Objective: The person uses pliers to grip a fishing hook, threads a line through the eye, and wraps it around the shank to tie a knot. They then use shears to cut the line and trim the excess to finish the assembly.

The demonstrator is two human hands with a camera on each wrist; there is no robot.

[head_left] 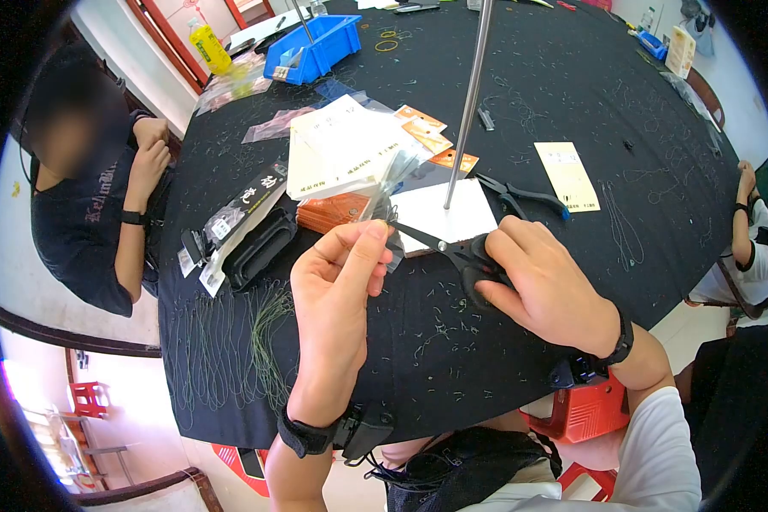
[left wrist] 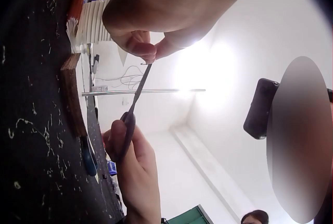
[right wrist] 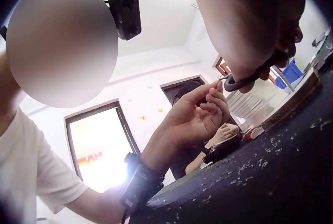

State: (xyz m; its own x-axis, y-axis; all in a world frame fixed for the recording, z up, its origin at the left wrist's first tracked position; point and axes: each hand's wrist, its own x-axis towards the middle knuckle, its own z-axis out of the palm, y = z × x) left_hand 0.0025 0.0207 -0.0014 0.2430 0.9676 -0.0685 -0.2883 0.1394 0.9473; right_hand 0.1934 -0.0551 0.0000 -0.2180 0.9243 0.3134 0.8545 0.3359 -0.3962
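Note:
My left hand is raised over the near part of the table, thumb and forefinger pinching a tiny thin piece whose kind I cannot tell. In the left wrist view a bit of it sticks out by the scissor tips. My right hand holds black-handled scissors, fingers and thumb in the loops. The blades point left, and their tips are right at the left fingertips. Behind the hands lies a white-topped block with a metal rod standing on it. Clear plastic bags lie behind the left fingertips.
Blue-handled pliers lie behind the right hand, near a cream card. Green line bundles spread left of the left forearm. A black case, paper packets and a blue bin stand farther back. Line scraps litter the black cloth.

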